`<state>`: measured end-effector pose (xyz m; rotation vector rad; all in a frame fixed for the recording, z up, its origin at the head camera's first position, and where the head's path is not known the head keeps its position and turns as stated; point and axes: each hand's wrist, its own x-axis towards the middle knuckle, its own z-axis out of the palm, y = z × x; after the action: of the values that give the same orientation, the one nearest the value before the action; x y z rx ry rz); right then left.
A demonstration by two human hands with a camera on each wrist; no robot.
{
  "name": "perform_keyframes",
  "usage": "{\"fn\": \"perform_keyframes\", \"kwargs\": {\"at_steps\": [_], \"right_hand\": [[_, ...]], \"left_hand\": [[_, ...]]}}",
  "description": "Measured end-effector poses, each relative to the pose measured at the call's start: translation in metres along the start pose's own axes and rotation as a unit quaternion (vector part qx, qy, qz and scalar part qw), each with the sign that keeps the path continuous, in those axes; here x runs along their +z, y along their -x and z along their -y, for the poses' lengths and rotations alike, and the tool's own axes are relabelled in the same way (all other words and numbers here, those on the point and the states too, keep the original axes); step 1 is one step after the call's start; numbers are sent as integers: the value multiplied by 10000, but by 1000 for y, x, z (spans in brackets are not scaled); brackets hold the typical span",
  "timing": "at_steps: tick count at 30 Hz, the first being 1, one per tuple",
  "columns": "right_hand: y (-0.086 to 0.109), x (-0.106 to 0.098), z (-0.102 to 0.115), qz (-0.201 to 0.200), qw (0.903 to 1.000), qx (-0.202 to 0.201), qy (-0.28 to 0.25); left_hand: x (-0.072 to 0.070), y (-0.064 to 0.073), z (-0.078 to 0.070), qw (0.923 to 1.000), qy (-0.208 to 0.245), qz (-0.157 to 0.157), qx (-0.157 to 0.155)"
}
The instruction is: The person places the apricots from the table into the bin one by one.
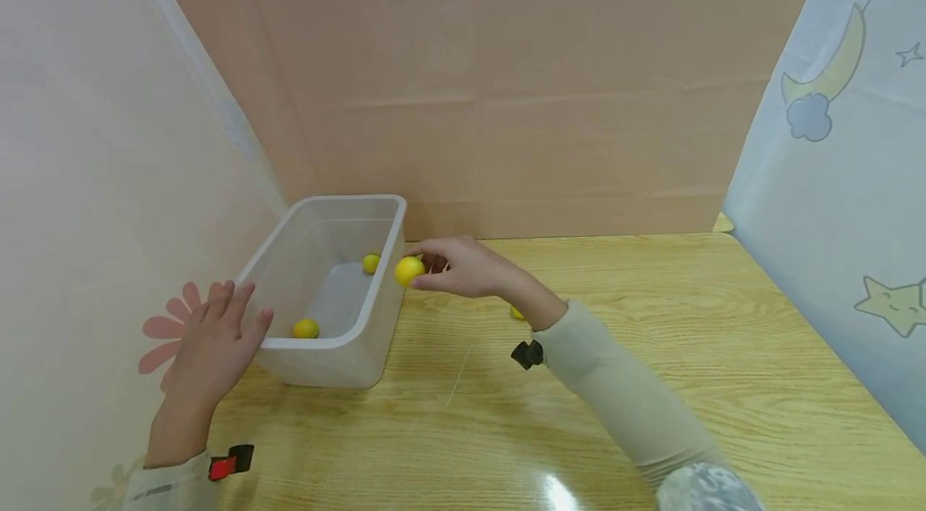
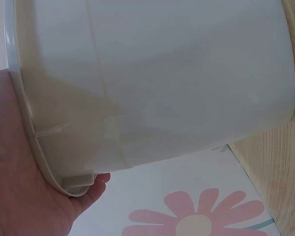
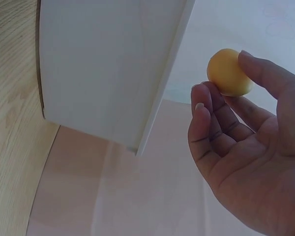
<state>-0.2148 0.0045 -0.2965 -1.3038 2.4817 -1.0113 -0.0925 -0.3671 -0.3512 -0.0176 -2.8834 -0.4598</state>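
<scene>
The right hand reaches across from the lower right, held above the tabletop, its grip pinching a yellow ball between thumb and fingertips while the other fingers curl loosely. The left hand rests on the near left corner of the white bin, fingers loosely extended, unclenched. The held ball looks round, smooth and plain, hanging just outside the bin's right rim, higher than it; two similar balls lie inside
</scene>
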Motion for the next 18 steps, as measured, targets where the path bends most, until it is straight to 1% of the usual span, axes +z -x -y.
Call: {"fn": "perform_keyframes", "kwargs": {"at_steps": [5,10,18], "right_hand": [[-6,2,0,-20,10000,8,21],[-13,4,2,-32,10000,-14,35],[-26,9,8,-5,9999,-2,155]], "left_hand": [[-1,0,-1,10000,-2,-13,-13],[1,0,1,10000,-35,-28,-76],[2,0,1,9999,-47,58,-142]]}}
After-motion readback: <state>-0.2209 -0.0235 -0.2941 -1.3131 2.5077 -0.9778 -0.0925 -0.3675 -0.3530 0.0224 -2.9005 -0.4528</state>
